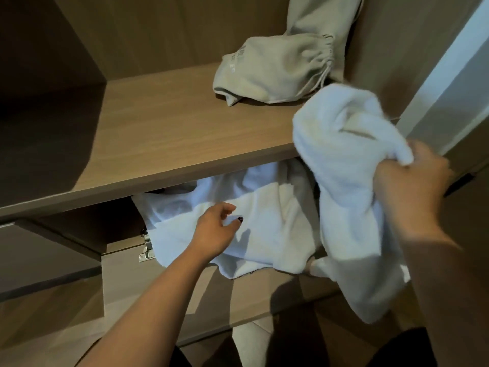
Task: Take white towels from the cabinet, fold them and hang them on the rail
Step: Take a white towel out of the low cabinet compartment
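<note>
- A home, at a built-in wooden wardrobe (164,133) with open shelves.
- Grey drawstring sweatpants (277,67) lie crumpled on a shelf.
- White towels (264,223) spill from the compartment beneath.

Head-worn view, forward and down, close on the wooden cabinet shelf (169,144).
</note>
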Tool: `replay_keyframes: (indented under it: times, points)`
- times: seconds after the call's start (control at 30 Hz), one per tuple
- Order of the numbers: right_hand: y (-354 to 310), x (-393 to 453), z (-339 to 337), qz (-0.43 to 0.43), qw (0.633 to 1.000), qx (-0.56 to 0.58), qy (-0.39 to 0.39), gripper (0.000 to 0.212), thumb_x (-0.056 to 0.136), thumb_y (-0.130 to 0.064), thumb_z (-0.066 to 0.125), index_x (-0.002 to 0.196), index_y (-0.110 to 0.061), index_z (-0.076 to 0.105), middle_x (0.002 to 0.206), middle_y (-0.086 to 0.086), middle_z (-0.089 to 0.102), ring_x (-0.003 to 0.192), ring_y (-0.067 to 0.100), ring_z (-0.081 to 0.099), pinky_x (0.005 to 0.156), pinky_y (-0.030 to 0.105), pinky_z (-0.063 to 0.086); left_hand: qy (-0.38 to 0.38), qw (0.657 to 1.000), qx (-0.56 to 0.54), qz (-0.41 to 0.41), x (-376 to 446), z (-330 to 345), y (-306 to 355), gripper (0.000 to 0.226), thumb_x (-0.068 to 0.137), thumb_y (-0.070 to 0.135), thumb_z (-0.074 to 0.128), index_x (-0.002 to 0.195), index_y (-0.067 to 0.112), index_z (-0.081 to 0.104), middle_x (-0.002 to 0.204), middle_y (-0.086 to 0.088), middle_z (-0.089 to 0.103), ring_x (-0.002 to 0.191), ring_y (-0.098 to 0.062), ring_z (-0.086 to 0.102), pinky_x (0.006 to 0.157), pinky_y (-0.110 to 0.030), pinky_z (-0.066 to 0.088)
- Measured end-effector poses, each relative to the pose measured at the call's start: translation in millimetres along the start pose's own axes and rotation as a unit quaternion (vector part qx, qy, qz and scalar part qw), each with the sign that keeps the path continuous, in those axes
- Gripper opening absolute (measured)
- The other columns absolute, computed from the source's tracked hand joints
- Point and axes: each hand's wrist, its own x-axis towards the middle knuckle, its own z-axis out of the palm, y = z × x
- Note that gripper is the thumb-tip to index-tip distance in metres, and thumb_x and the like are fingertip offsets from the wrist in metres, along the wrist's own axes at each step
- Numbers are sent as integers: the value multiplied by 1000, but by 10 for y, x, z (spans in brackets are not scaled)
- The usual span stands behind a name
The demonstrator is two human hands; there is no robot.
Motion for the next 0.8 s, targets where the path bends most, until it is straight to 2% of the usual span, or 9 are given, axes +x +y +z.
replay_keyframes:
  times: [0.13, 0.23, 0.33, 0.4, 0.5, 0.57, 0.67, 0.73, 0.8]
  points:
    - [43, -63, -111, -5, 990, -123, -63, 19, 84, -1, 53, 93, -17, 58, 88, 7, 54, 81, 27, 51, 74, 36, 43, -79, 987, 87, 111, 102, 467, 70, 60, 87, 36, 71, 139, 18, 49, 141, -6, 49, 132, -23, 43, 103, -29, 35]
    - [88, -54, -210, 2, 984, -163, -65, 19, 86, -4, 58, 101, -14, 62, 90, 7, 53, 81, 27, 51, 78, 37, 48, -154, 951, 215, 158, 74, 888, 94, 97, 78, 57, 72, 155, 29, 19, 161, -13, 14, 147, -33, 12, 117, -43, 23]
    - [136, -30, -275, 4, 982, -178, -58, 20, 87, -5, 59, 105, -11, 64, 89, 6, 53, 79, 25, 50, 76, 34, 47, -172, 914, 330, 164, -7, 1262, 109, 117, 71, 69, 67, 155, 36, -7, 161, -14, -16, 147, -35, -8, 118, -57, 11]
    - [158, -16, -291, -2, 982, -181, -58, 19, 86, -5, 59, 103, -10, 64, 88, 7, 52, 78, 25, 50, 74, 33, 45, -137, 915, 358, 128, -41, 1421, 103, 108, 76, 66, 64, 155, 31, 0, 160, -14, -12, 146, -36, 0, 117, -57, 16]
    - [169, 0, -273, -6, 982, -175, -65, 14, 85, -4, 58, 97, -11, 62, 83, 4, 50, 77, 24, 49, 73, 31, 44, -57, 920, 369, 117, -20, 1448, 70, 54, 90, 39, 57, 137, 18, 42, 153, -15, 25, 128, -35, 40, 103, -44, 38]
    - [173, 10, -240, -11, 983, -168, -74, 10, 84, -3, 57, 89, -11, 58, 75, 1, 46, 76, 24, 49, 70, 31, 43, -29, 941, 316, 115, 36, 1360, 34, 35, 90, 21, 58, 123, 10, 53, 139, -13, 43, 112, -35, 54, 91, -40, 46]
    - [170, 28, -170, -7, 984, -156, -85, 8, 84, -4, 58, 89, -10, 58, 79, 4, 50, 77, 25, 52, 69, 34, 47, 51, 995, 83, 23, 38, 1052, 194, 9, 97, 13, 52, 103, 7, 53, 104, -13, 59, 96, -38, 59, 73, -33, 41]
    - [146, 34, -117, 5, 984, -149, -95, 13, 86, -7, 60, 98, -12, 61, 87, 5, 53, 80, 22, 53, 71, 34, 48, 110, 988, -82, -64, 9, 784, 395, 7, 101, 16, 47, 105, 11, 50, 98, -7, 59, 100, -34, 59, 75, -29, 37]
    - [118, 29, -51, 13, 985, -139, -106, 16, 87, -7, 61, 102, -12, 61, 90, 5, 53, 82, 22, 53, 74, 35, 50, 148, 949, -252, -117, -78, 455, 633, 12, 102, 20, 46, 110, 16, 52, 106, -9, 60, 108, -35, 59, 86, -38, 47]
